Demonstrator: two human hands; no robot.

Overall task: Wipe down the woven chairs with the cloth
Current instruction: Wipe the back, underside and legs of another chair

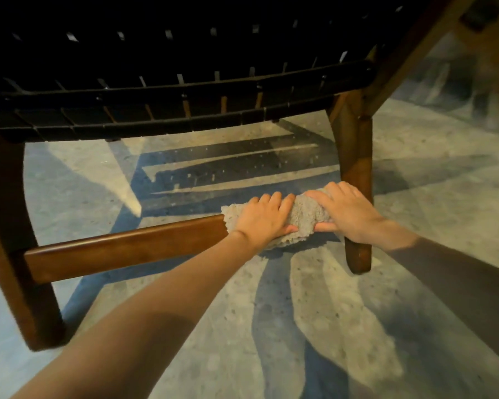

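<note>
down low, in front of the woven chair [185,110], under its black strap seat. grips the fluffy grey cloth [307,216] with the left hand [261,218], with fingers [274,201] curled over the top and thumb tucked below. clamps the same cloth with the right hand [347,213] just beside, with fingers folded over the far end and thumb along the underside. only a hump of cloth between the two hands. has the cloth bunched round the right end of the brown wooden rail [121,249], close against the front leg [356,168]. leaves the long left stretch of rail bare, out to the other leg [6,226] at the left edge. below all this, speckled pale floor [415,240] with hard shadows of seat, rail and both forearms.
</note>
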